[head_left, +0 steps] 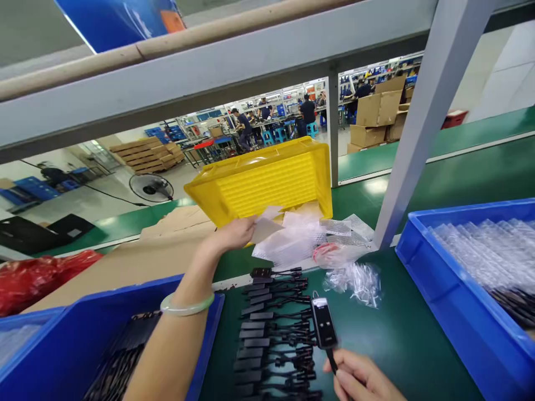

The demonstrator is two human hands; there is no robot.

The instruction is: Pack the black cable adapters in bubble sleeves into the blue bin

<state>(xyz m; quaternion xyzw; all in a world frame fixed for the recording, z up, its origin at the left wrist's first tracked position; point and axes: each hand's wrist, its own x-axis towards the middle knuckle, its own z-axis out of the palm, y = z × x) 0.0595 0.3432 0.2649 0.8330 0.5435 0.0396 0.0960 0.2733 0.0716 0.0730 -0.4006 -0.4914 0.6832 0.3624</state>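
Note:
My left hand [234, 234] reaches forward with a pale green bangle on the wrist and pinches a small bubble-wrap bag [263, 227] at the edge of a pile of such bags [301, 239] in front of a yellow bin [267, 181]. My right hand [361, 379] at the bottom edge is closed on the cable of a black adapter [324, 323], which stands up from the fingers above the green table. A row of the same black adapters with cables [271, 328] lies between my two hands.
A blue bin [71, 340] at lower left holds black parts. Another blue bin [468, 312] at right holds bagged items. A grey frame post [418, 133] rises right of the pile. Red plastic [37, 278], cardboard sheets [175, 223] and distant workers beyond.

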